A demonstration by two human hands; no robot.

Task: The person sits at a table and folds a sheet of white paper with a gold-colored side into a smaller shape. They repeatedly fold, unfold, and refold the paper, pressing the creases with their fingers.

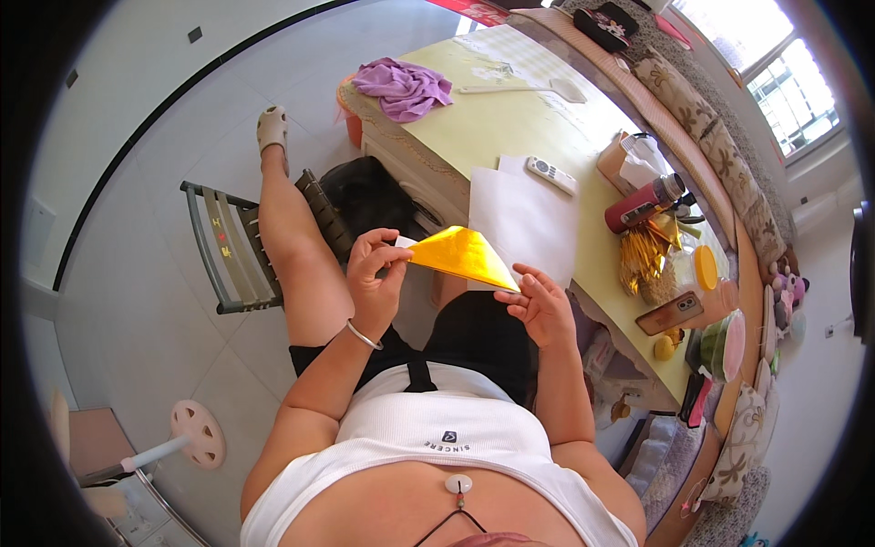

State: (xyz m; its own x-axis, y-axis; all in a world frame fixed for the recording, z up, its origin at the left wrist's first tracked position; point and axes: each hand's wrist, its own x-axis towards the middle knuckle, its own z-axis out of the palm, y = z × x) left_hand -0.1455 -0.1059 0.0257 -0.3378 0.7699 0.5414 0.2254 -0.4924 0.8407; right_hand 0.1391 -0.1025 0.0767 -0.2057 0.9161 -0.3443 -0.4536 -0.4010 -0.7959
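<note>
Above my lap, a shiny sheet of gold foil paper (463, 254) is folded into a flat shape with slanting sides and a long lower edge. My left hand (376, 278) pinches its left corner between thumb and fingertips, where a small white patch shows. At the opposite corner, the thumb and fingers of my right hand (544, 305) close on the paper's tip, the other fingers loosely curled. Sheets of white paper (518, 219) lie on the table edge just beyond the foil. A remote control (551, 175) rests on top of them.
The pale yellow table (447, 141) carries a purple cloth (401, 88), a white ladle (556, 89), a tissue box (629, 159), a red thermos (643, 202), a bundle of gold foil pieces (645, 258), a yellow-lidded jar (697, 266) and a phone (670, 313). A small chair (239, 246) stands left.
</note>
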